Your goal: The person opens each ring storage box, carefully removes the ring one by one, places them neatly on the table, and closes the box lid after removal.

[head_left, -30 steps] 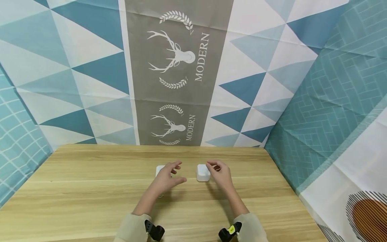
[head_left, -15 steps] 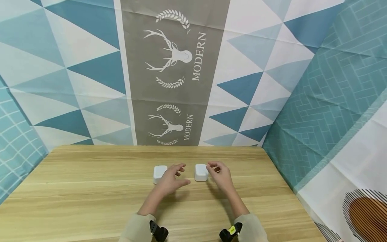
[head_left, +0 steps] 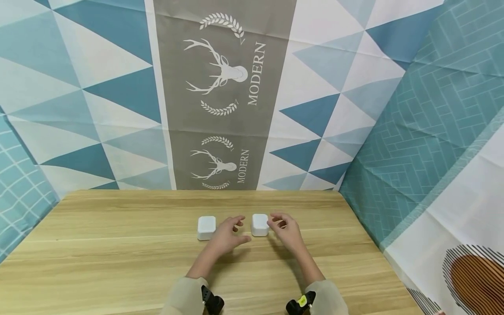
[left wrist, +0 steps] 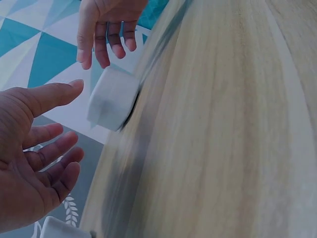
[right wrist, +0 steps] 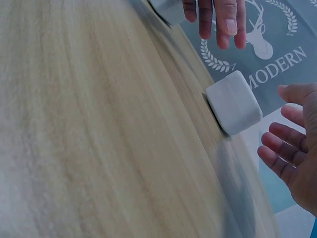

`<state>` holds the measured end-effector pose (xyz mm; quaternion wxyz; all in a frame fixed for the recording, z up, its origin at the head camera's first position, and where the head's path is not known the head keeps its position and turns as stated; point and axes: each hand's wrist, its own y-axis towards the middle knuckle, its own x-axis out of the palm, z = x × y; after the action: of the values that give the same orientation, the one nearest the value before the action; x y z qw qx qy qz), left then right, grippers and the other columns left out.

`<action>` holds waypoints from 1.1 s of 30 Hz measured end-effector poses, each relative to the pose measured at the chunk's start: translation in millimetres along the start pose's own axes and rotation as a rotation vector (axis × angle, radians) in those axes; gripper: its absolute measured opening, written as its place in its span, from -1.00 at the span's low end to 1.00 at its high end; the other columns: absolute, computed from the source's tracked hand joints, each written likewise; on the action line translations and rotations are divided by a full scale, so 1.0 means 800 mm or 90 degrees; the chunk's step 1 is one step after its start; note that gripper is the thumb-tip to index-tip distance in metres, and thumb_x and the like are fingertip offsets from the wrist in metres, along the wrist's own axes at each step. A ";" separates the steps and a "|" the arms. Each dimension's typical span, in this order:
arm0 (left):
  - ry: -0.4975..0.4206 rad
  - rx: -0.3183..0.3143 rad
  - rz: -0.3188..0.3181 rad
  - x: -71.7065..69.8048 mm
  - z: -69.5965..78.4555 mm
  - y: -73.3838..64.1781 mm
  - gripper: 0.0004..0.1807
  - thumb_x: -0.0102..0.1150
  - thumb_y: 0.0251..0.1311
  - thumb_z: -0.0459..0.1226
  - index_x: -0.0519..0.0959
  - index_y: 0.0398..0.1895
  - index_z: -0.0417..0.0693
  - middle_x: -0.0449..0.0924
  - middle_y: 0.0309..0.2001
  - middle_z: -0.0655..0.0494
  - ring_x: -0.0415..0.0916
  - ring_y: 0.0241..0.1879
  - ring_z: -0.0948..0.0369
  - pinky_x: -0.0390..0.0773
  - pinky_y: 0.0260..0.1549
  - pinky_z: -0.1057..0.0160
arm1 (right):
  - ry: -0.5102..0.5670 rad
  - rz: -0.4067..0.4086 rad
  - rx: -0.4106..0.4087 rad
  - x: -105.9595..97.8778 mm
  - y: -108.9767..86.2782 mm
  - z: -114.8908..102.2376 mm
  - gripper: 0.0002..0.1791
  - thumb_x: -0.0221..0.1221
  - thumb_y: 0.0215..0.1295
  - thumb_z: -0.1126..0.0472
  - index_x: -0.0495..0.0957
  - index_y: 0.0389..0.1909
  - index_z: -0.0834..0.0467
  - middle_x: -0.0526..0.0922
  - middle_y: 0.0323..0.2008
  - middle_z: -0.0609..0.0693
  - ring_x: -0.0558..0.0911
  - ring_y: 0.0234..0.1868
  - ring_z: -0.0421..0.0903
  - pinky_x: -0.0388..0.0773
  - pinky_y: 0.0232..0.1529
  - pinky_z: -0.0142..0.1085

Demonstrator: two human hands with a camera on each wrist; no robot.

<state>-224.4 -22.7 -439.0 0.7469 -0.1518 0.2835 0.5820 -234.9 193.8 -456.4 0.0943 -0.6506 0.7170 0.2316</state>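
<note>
Two small white rounded-corner boxes stand apart on the wooden table (head_left: 118, 262). Between them hovers my left hand (head_left: 226, 236), fingers loosely bent and thumb apart, with nothing in its grasp. The left box (head_left: 206, 227) is behind it to the left. The right box (head_left: 259, 225) sits just beyond its fingertips. On that box's other side is my right hand (head_left: 286, 229), relaxed, its fingertips close by the box's right edge. In the left wrist view, a gap shows between the left thumb and the right box (left wrist: 114, 97). The right wrist view shows the right fingers apart from the same box (right wrist: 234, 104).
A patterned cloth (head_left: 220, 100) with deer heads and triangles hangs behind the table's far edge. Teal cloth (head_left: 417, 144) covers the right side, and blue tile-patterned cloth (head_left: 23, 183) the left. Wrist cameras (head_left: 212, 302) are strapped at both sleeves.
My left hand has moved rightward, away from the left box, which now shows fully, and toward the right box. The right hand has barely moved. The head view has shifted slightly.
</note>
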 end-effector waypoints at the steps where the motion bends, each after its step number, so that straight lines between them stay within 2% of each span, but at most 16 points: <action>1: 0.007 0.002 0.002 0.001 0.000 0.000 -0.30 0.40 -0.07 -0.15 0.42 0.20 -0.15 0.55 -0.06 -0.05 0.51 -0.07 0.00 0.55 -0.14 0.04 | -0.001 -0.002 0.001 0.000 0.000 0.000 -0.66 0.27 0.16 0.14 0.59 -0.04 0.14 0.62 -0.19 0.08 0.53 -0.31 -0.12 0.53 -0.38 -0.39; 10: 0.002 0.020 0.008 0.010 -0.003 0.006 -0.31 0.39 -0.05 -0.17 0.42 0.18 -0.21 0.54 -0.06 -0.12 0.50 -0.07 -0.04 0.53 -0.08 0.00 | -0.008 -0.026 -0.001 -0.002 -0.002 0.006 -0.59 0.28 0.15 0.10 0.55 0.01 0.14 0.60 -0.14 0.09 0.53 -0.27 -0.11 0.53 -0.34 -0.38; 18: 0.004 0.007 0.011 0.018 -0.008 0.008 -0.29 0.39 -0.05 -0.14 0.40 0.21 -0.20 0.53 -0.03 -0.12 0.49 -0.02 -0.06 0.52 -0.05 -0.03 | -0.013 -0.063 0.008 0.000 -0.003 0.014 -0.48 0.30 0.12 0.07 0.49 0.11 0.14 0.56 -0.06 0.10 0.52 -0.23 -0.11 0.53 -0.27 -0.33; 28: 0.000 0.011 0.038 0.027 -0.012 0.016 -0.26 0.43 -0.11 -0.15 0.40 0.19 -0.24 0.55 -0.07 -0.13 0.49 -0.06 -0.04 0.51 -0.05 -0.02 | -0.002 -0.077 0.014 0.003 -0.004 0.017 -0.42 0.34 0.07 0.10 0.46 0.14 0.17 0.55 -0.06 0.14 0.53 -0.24 -0.09 0.55 -0.32 -0.36; 33: -0.003 0.021 0.038 0.033 -0.014 0.020 -0.26 0.42 -0.09 -0.16 0.40 0.19 -0.28 0.54 -0.08 -0.16 0.50 -0.05 -0.07 0.52 -0.04 -0.03 | -0.003 -0.090 0.009 0.005 -0.005 0.017 -0.39 0.33 0.07 0.09 0.43 0.16 0.19 0.53 -0.04 0.15 0.53 -0.22 -0.08 0.56 -0.31 -0.35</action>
<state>-237.9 -4.2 -462.2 0.7322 -0.1293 0.2961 0.5996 -234.0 196.4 -470.5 0.1165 -0.6986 0.6705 0.2209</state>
